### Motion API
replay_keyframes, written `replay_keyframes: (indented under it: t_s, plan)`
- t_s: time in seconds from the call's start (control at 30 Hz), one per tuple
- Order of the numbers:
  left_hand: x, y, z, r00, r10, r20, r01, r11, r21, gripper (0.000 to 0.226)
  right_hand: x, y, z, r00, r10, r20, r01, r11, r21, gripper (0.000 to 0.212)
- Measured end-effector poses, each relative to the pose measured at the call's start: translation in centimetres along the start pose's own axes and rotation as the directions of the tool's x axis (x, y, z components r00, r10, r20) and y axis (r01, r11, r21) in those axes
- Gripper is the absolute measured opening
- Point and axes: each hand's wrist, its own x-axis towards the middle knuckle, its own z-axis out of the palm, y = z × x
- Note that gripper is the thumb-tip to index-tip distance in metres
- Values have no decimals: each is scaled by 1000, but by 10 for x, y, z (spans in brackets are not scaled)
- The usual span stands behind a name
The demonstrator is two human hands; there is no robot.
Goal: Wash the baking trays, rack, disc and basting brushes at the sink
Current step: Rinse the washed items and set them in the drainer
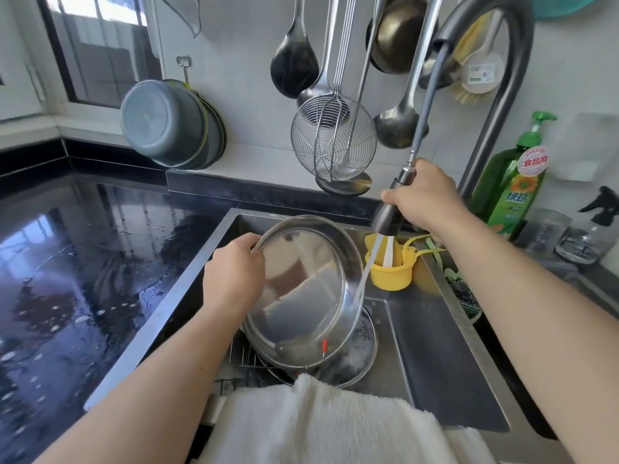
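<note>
Round stainless-steel baking tray tilted on edge in the steel sink — left hand grips its left rim. Right hand clasps the dark pull-out spray head; water strikes the tray's right side. Wire rack beneath, a yellow plastic cup at the sink's back edge.

The green dish soap bottle reads "绿劲" on its label and "食品用" on a round red seal.
</note>
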Motion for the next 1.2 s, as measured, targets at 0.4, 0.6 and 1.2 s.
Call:
replay_keyframes:
  t_s: [0.4, 0.6, 1.2]
  plan:
    - [14, -16, 6, 983, -155, 100, 168, 975, -144, 23, 10, -14, 35, 996, 20, -89, 2, 973, 233, 29]
    - [18, -22, 13, 944, -261, 202, 313, 901, -301, 17, 13, -30, 52, 997, 43, -59, -12, 892, 451, 27]
    - [17, -18, 17, 926, -266, 268, 372, 766, -525, 26, -12, -33, 3, 917, -80, 390, -213, 730, 650, 22]
